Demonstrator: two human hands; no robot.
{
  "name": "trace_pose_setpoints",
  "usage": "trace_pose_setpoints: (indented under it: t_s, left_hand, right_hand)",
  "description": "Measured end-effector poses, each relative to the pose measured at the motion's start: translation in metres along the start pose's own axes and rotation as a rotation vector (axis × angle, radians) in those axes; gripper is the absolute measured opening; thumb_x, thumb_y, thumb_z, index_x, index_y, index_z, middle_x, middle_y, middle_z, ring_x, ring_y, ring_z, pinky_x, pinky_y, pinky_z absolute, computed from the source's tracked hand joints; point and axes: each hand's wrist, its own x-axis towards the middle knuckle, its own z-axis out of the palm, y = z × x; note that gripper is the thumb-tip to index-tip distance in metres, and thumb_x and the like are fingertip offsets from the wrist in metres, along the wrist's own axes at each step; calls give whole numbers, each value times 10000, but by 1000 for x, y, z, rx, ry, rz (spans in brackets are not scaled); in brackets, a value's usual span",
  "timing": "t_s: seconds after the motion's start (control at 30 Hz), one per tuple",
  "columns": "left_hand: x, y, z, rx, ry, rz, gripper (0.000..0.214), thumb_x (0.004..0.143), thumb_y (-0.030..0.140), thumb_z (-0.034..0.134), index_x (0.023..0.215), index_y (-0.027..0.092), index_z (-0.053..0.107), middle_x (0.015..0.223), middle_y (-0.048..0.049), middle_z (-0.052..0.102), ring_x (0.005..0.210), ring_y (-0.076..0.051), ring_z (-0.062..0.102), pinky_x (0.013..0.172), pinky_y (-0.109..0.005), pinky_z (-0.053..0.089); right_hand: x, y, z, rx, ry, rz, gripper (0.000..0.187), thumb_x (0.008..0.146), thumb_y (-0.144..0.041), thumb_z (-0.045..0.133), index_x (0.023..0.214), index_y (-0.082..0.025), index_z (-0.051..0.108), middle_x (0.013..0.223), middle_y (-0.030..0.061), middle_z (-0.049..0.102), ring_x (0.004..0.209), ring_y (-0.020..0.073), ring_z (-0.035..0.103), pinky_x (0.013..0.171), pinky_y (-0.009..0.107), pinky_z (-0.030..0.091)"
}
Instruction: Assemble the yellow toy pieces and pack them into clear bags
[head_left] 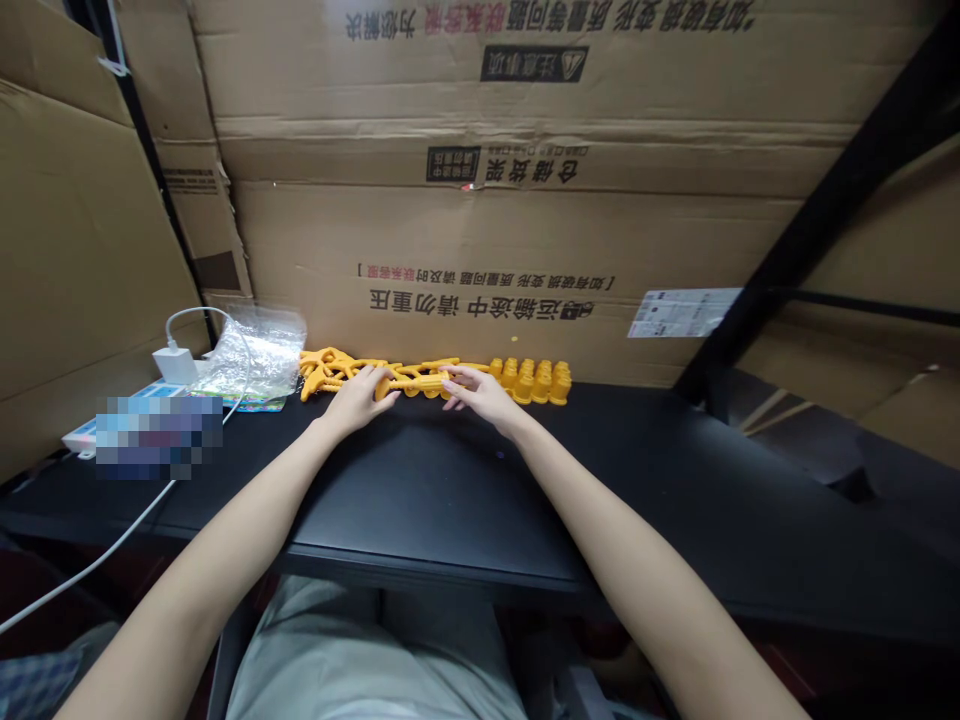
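A long yellow plastic jointed toy point(420, 378) lies across the far side of the black table point(450, 500), against the cardboard wall. Its left end has splayed, claw-like pieces point(322, 368); its right end is a row of rounded segments point(536, 381). My left hand point(362, 396) rests on the toy left of its middle, fingers curled over it. My right hand point(480, 392) touches the middle from the right, fingers pinched on a segment.
A crumpled clear plastic bag point(259, 350) lies left of the toy, over a coloured sheet. A white charger point(175, 364) with a white cable point(112, 545) sits at far left. Cardboard boxes point(525, 200) wall off the back. A black metal beam point(825, 200) slants at right.
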Motion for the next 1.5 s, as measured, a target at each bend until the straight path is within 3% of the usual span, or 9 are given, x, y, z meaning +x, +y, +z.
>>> trace_pose_setpoints:
  t_s: [0.2,0.57,0.73,0.9,0.97,1.07,1.13,1.2,1.5]
  left_hand:
    - [1,1,-1,-4,7,-12,219,834,339,580,997,194,569,939,-57,617,892,-196,603,828,-341,489]
    - [1,2,-2,11,21,4,190,849,325,559,982,188,569,902,-46,601,848,-179,590,788,-304,482]
    - [0,4,-3,10,35,10,189,844,324,563,977,188,568,902,-47,604,847,-180,594,792,-307,484]
    - [1,9,-4,19,37,17,192,838,322,566,973,186,572,898,-54,600,835,-189,601,784,-325,493]
    - [1,10,-5,12,39,11,188,836,316,569,971,185,573,904,-55,602,849,-192,604,796,-330,494]
    - [2,9,-4,0,33,-1,189,835,314,572,976,188,573,925,-57,611,880,-194,605,821,-335,492]
    - [2,8,-4,-2,28,-8,196,835,319,572,982,189,573,938,-59,616,891,-196,606,829,-337,490]
    - [2,8,-4,-2,26,-9,197,837,320,570,984,189,573,941,-59,618,893,-198,606,831,-336,489]
    - [1,9,-4,10,33,-14,186,841,317,563,975,189,574,917,-53,610,867,-191,599,806,-324,486]
  right_hand:
    - [1,-1,4,20,24,55,365,843,-379,610,1132,-156,603,923,81,696,540,93,627,504,211,499]
    - [-3,-5,2,36,-18,87,423,787,-354,679,1143,-145,586,799,50,706,547,117,624,582,257,519]
    - [-5,-11,6,50,3,92,367,765,-466,679,901,-127,647,651,29,676,504,110,611,538,227,487]
    - [-4,-14,11,31,37,180,560,810,-640,509,597,-128,589,452,35,581,361,99,527,420,216,429]
    - [-4,-14,9,6,31,217,573,837,-639,464,661,-116,621,488,52,613,364,98,538,404,204,416]
    - [-5,-14,1,15,-22,196,439,846,-521,556,1034,-135,646,840,90,725,522,108,646,481,189,469]
    - [-7,-14,-5,51,-69,140,533,797,-385,670,1282,-221,522,1134,92,670,689,119,693,600,205,521]
    - [-8,-13,-8,76,-109,100,655,757,-292,713,1357,-266,449,1251,88,608,786,131,698,712,247,542]
    - [-7,-12,-2,133,-98,122,517,790,-282,685,1277,-185,542,1004,81,714,792,171,701,875,380,536]
